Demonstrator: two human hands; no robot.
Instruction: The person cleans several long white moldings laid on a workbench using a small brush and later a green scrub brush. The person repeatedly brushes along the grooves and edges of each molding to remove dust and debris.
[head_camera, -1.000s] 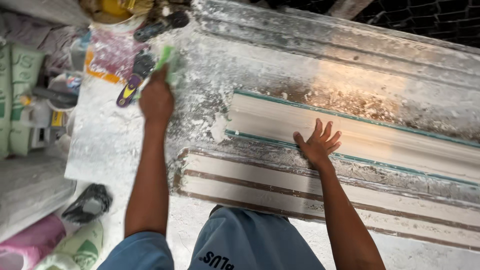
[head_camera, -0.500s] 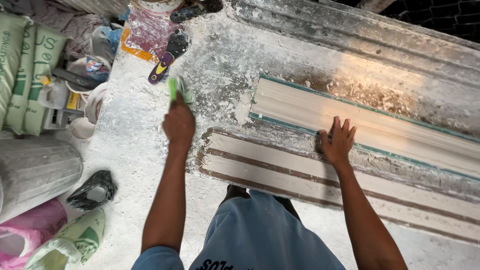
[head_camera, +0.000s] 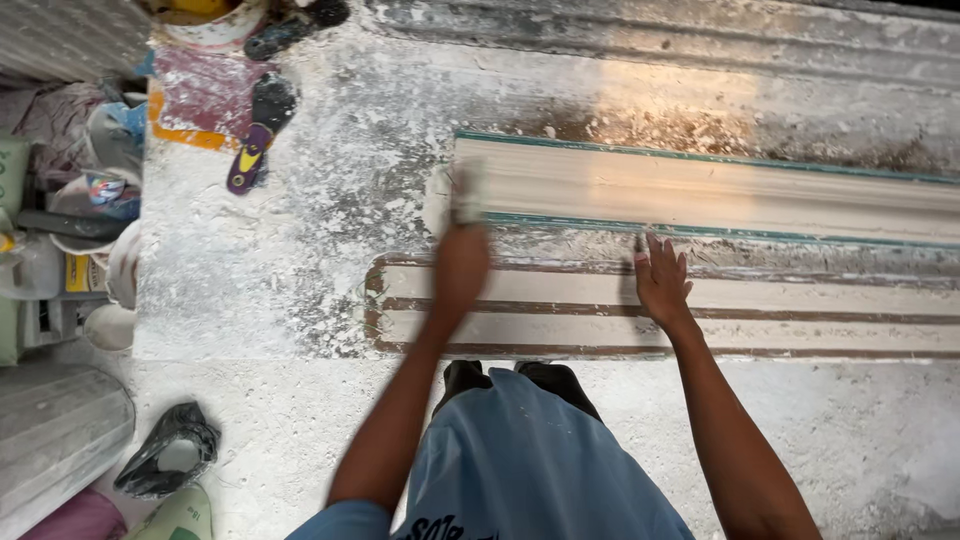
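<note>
My left hand (head_camera: 460, 268) is blurred with motion and grips a small pale scraper-like tool (head_camera: 466, 195) at the left end of a long white moulding with teal edges (head_camera: 720, 190). My right hand (head_camera: 662, 280) rests flat, fingers spread, on the near edge of that moulding, over a second long white moulding with brown stripes (head_camera: 820, 310). Both mouldings lie side by side on a plaster-dusted floor (head_camera: 260, 290) and run off to the right.
Sandals (head_camera: 262, 125) lie on the floor at the upper left. Bags, containers and clutter (head_camera: 70, 250) line the left edge. A black plastic bag (head_camera: 165, 450) lies at the lower left. A grooved slab (head_camera: 700, 40) runs along the top.
My left hand has swung right, from the open floor to the left end of the teal-edged moulding, tool still in it. My right hand has stayed pressed on the mouldings.
</note>
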